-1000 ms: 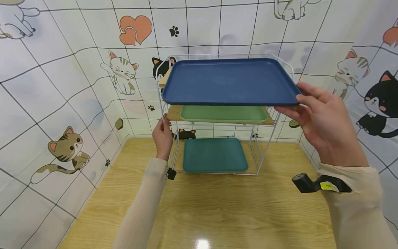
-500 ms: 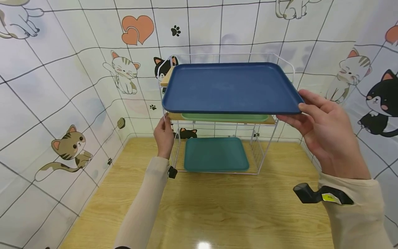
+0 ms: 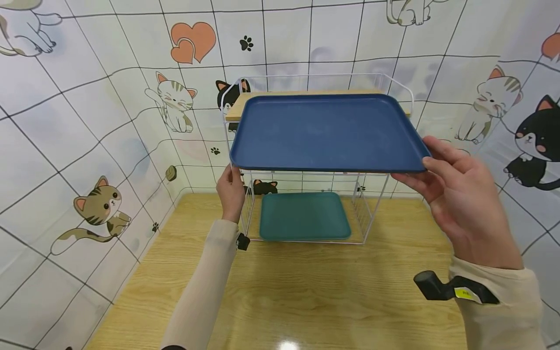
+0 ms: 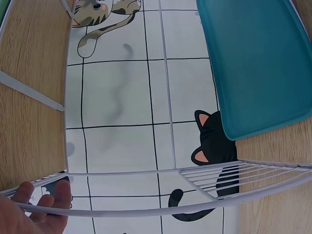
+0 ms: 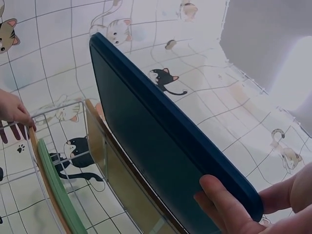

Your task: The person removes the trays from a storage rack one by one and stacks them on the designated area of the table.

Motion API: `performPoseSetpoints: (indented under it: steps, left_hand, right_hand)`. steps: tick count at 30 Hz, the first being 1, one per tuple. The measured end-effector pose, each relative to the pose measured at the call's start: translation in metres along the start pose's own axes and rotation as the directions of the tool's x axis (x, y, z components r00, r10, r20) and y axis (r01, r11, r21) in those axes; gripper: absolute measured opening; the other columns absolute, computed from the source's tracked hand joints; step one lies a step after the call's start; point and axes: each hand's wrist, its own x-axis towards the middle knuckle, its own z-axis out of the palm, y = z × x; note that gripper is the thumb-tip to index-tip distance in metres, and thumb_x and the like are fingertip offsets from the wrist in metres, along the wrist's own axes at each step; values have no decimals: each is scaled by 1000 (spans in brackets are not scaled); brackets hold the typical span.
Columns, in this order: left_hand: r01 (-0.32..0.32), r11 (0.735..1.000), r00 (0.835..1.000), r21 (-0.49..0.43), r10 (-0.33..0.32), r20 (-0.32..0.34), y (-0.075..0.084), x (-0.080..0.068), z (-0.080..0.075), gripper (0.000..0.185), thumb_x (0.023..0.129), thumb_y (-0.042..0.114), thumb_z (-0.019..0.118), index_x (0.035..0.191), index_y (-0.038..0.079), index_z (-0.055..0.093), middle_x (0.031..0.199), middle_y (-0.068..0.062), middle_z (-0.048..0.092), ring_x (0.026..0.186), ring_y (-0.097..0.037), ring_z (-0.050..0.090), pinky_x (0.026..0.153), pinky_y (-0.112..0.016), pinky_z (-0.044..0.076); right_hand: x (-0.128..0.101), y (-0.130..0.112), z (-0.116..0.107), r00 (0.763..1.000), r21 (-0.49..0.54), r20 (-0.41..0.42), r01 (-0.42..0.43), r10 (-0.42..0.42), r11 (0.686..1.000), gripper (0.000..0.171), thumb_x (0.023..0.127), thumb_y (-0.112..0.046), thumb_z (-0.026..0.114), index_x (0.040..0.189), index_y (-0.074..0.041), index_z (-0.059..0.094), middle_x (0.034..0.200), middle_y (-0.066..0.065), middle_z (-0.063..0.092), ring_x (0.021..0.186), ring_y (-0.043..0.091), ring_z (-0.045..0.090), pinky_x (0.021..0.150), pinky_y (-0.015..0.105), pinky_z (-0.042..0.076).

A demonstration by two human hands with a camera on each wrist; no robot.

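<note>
My right hand pinches the right front corner of a flat navy-blue tray, thumb over the rim and fingers below. In the right wrist view the tray is tilted and apart from the top shelf. With my left hand I grip the front left post of a white wire rack with wooden shelves. A green tray lies on the middle shelf, hidden in the head view behind the blue one. On the bottom shelf lies a teal tray.
The rack stands on a wood-grain table near the back wall. Cat-patterned sheets cover the walls on the sides too. Wire side panels border the bottom shelf.
The blue tray and my right hand have come down and slightly towards me. The top shelf's wood now shows behind the tray, and the green tray has gone from the head view.
</note>
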Motion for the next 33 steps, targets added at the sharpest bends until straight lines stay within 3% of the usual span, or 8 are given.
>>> performPoseSetpoints:
  steps: [3,9,16,19,22,25,28,33]
  left_hand:
    - [-6,1000,1000,12,6,4,-1,0,0,39,110,38,46,135,18,68,102,-14,72,75,-31,59,63,-28,43]
    - [-2,1000,1000,4,2,11,-1,-1,0,39,111,38,45,135,19,69,77,-3,62,57,-10,46,57,-25,41]
    - [-16,1000,1000,-16,16,10,-2,-1,0,36,110,38,48,133,21,70,63,1,54,50,-9,40,52,-26,37]
    - [-18,999,1000,-39,19,19,-1,-1,0,36,108,41,52,131,22,71,75,-4,65,60,-9,50,60,-28,43]
    - [-13,999,1000,-46,14,27,-1,0,-1,37,106,42,55,132,21,71,107,-6,75,88,-12,66,79,-32,52]
    - [-5,999,999,-41,7,33,0,0,-1,37,106,38,56,134,19,69,129,-6,71,117,-17,65,99,-38,52]
    - [-2,1000,1000,-30,3,30,0,1,-1,36,107,35,57,135,17,69,130,-10,70,121,-24,65,101,-41,52]
    - [-18,999,999,-44,19,27,30,-12,-4,37,105,20,61,138,6,65,127,-21,69,117,-35,66,100,-44,53]
  right_hand:
    - [-2,3,-1,1000,-5,3,6,-6,1000,59,104,0,54,159,-2,33,145,11,50,107,25,74,83,36,59]
    - [-8,8,-3,999,26,28,28,-29,999,53,104,1,53,155,-2,40,146,12,47,108,26,73,83,37,59]
    - [-15,12,-6,997,102,56,48,-54,994,46,105,7,47,150,0,46,143,13,55,107,30,73,83,39,59]
    - [-17,13,-7,996,111,66,60,-68,992,44,105,9,46,148,1,47,142,14,56,107,30,73,83,40,58]
    - [-19,14,-8,995,132,64,62,-71,989,44,105,10,45,148,1,47,142,14,56,106,31,73,83,41,58]
    - [-23,16,-9,995,122,56,70,-77,990,45,105,10,45,149,1,44,142,14,55,106,30,74,83,41,58]
    - [-26,17,-10,995,99,51,80,-85,992,46,104,9,46,150,1,43,142,13,56,106,29,74,82,41,58]
    - [-32,20,-12,995,105,50,85,-91,991,45,104,10,45,148,1,46,141,13,57,106,29,74,82,41,58]
